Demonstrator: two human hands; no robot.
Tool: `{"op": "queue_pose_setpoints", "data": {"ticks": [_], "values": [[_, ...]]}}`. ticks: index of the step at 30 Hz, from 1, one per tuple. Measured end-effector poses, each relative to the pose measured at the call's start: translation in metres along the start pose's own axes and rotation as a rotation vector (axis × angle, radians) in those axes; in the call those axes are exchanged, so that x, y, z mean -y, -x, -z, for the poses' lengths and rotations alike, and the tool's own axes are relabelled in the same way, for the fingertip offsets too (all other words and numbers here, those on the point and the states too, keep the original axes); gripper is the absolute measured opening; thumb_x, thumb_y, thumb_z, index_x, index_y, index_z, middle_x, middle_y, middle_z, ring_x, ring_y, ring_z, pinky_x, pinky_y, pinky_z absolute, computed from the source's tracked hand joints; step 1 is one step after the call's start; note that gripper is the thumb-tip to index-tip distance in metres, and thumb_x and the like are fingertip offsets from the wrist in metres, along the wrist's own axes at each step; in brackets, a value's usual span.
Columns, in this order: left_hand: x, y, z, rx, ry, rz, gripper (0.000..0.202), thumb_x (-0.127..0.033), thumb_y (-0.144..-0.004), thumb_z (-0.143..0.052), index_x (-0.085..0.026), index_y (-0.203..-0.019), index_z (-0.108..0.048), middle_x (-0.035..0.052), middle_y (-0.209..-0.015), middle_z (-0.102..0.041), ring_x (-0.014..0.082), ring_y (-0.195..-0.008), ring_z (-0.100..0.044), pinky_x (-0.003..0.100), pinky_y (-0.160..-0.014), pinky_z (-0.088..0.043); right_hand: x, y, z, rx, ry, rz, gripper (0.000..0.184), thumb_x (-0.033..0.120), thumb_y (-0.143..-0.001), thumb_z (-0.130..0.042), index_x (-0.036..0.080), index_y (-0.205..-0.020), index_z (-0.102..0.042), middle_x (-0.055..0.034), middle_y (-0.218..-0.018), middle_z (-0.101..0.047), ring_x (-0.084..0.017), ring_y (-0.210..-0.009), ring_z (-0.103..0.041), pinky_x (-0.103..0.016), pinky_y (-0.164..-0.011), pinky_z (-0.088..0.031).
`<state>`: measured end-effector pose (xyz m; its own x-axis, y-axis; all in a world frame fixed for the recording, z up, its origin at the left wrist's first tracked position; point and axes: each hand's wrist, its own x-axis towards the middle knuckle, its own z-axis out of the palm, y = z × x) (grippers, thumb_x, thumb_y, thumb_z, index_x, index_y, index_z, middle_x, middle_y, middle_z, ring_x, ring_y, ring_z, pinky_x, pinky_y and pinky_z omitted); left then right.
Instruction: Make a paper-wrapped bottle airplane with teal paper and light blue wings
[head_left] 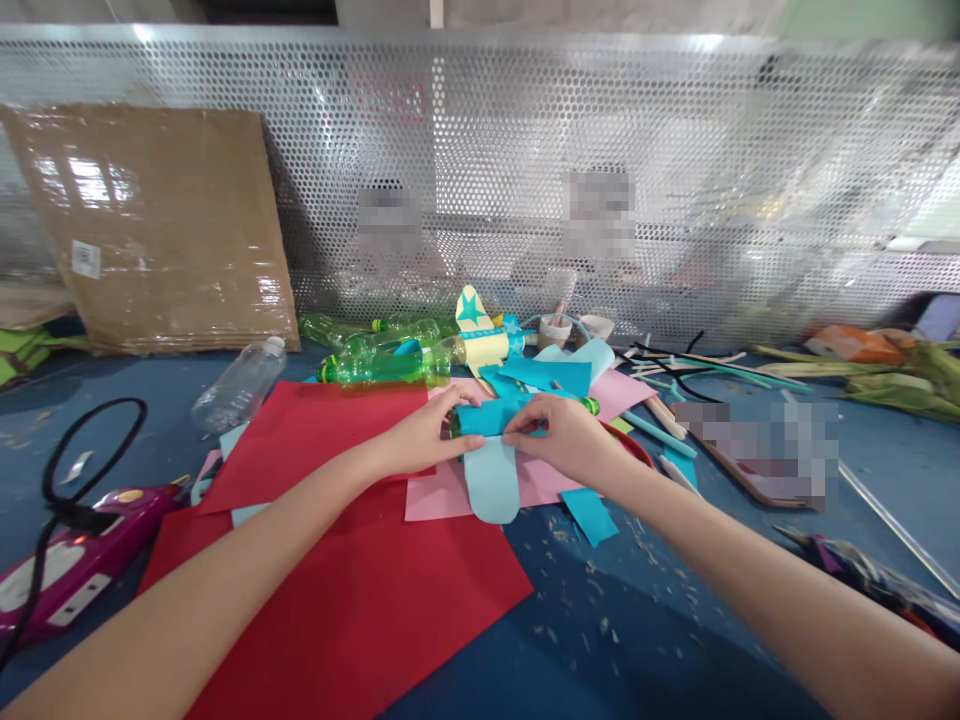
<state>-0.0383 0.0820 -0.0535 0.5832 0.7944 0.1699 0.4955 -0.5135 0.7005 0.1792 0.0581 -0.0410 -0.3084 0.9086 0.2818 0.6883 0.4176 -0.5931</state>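
Note:
Both my hands meet at the table's middle on a green plastic bottle wrapped in blue paper (491,415). My left hand (420,435) grips its left end, fingers curled around it. My right hand (559,435) pinches the blue wrap from the right. A light blue rounded paper piece (491,480) hangs down from the bottle over a pink sheet (439,495). The bottle's green cap end (591,405) sticks out past my right hand.
Red paper sheets (360,580) cover the blue table near me. Green bottles (382,365), a clear bottle (240,385) and a yellow-and-blue bottle plane (480,340) lie behind. A purple glue gun (75,560) with a black cord sits left. Cardboard (157,225) leans on the perforated metal wall. Sticks lie at the right.

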Motion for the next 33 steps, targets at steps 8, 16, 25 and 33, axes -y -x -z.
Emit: {"op": "queue_pose_setpoints", "data": {"ticks": [8, 16, 25, 33], "values": [[0.001, 0.0, -0.003, -0.008, 0.026, 0.007, 0.039, -0.043, -0.081, -0.06, -0.024, -0.112, -0.045, 0.0092, -0.122, -0.049, 0.025, -0.105, -0.054, 0.041, -0.084, -0.049, 0.002, -0.002, 0.001, 0.023, 0.046, 0.018, 0.009, 0.016, -0.072, -0.069, 0.022, -0.068, -0.074, -0.0018, -0.076, -0.071, -0.018, -0.07, -0.065, -0.028, -0.063, -0.048], [-0.001, -0.002, -0.006, -0.042, 0.046, -0.034, 0.038, -0.041, -0.08, -0.061, -0.025, -0.111, -0.045, 0.0078, -0.127, -0.047, 0.0274, -0.115, -0.049, 0.043, -0.092, -0.045, 0.004, -0.006, -0.002, 0.004, 0.137, 0.002, 0.005, 0.017, -0.069, -0.071, 0.02, -0.069, -0.067, -0.0024, -0.074, -0.066, -0.019, -0.073, -0.061, -0.029, -0.065, -0.046], [0.0, -0.003, -0.01, -0.073, 0.084, -0.068, 0.033, -0.033, -0.08, -0.059, -0.026, -0.108, -0.043, 0.0073, -0.129, -0.047, 0.0283, -0.119, -0.046, 0.046, -0.097, -0.041, 0.001, -0.015, 0.004, -0.016, 0.284, 0.059, 0.053, 0.028, -0.066, -0.077, 0.027, -0.116, -0.061, -0.0119, -0.113, -0.054, -0.034, -0.108, -0.049, -0.048, -0.087, -0.042], [-0.003, -0.002, -0.008, -0.059, 0.068, -0.098, 0.033, -0.033, -0.083, -0.056, -0.024, -0.11, -0.041, 0.0098, -0.131, -0.045, 0.0273, -0.12, -0.046, 0.044, -0.097, -0.041, -0.006, -0.032, 0.009, 0.183, 0.298, 0.103, 0.047, 0.037, -0.066, -0.076, 0.031, -0.111, -0.068, -0.0041, -0.108, -0.066, -0.031, -0.108, -0.054, -0.045, -0.092, -0.041]]}}
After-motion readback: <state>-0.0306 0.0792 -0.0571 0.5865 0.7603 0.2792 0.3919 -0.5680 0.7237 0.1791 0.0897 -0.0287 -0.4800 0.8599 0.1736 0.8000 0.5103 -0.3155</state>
